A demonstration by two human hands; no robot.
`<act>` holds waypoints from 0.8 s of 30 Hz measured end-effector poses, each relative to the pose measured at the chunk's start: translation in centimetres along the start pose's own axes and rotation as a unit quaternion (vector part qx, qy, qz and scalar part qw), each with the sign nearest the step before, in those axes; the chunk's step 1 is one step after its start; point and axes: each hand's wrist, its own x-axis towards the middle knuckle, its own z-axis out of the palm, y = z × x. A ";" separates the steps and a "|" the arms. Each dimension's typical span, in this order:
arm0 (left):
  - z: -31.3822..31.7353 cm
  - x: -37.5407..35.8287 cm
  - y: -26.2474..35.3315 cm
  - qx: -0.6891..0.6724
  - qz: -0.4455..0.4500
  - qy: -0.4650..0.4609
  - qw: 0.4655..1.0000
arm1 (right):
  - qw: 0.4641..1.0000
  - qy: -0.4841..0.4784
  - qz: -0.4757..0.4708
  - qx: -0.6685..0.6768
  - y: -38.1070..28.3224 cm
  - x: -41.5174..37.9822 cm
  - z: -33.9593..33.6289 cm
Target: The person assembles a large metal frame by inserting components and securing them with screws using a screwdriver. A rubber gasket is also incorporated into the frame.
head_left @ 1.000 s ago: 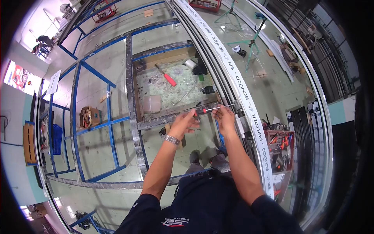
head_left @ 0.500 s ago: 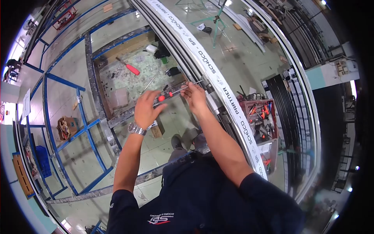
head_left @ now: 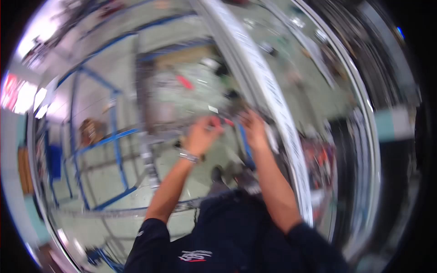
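The picture is blurred by motion. My left hand point(head_left: 200, 135), with a metal watch point(head_left: 188, 156) at the wrist, has its fingers closed around the red handle of a screwdriver point(head_left: 216, 122). To its right, my right hand point(head_left: 253, 128) is bent in beside the long wrapped profile point(head_left: 278, 98), near the screwdriver's far end; what its fingers hold is smeared. Beyond both hands, a red-handled tool point(head_left: 185, 82) lies on the littered tray-like surface point(head_left: 170, 102) of the frame.
Blue metal frames point(head_left: 116, 154) stand at the left, with a cardboard box point(head_left: 92, 131) among them. A bin of red-handled tools point(head_left: 318, 159) is right of the wrapped profile. Dark profiles point(head_left: 346, 168) are stacked farther right.
The whole view has shifted and blurred, with the scene lying farther right. My left hand was spread beside the red handle and has closed on it.
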 end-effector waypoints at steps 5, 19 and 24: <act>1.1 1.3 -3.9 -0.180 0.044 -0.103 0.977 | 1.000 -0.019 0.016 0.011 0.8 1.8 -2.7; 0.5 -0.2 -2.8 0.294 0.368 0.044 0.881 | 0.996 -0.014 0.041 0.075 -2.2 -1.7 -0.1; 0.4 0.9 -4.0 -0.059 -0.041 -0.005 0.997 | 0.992 -0.022 0.032 0.116 -2.0 -0.7 -0.3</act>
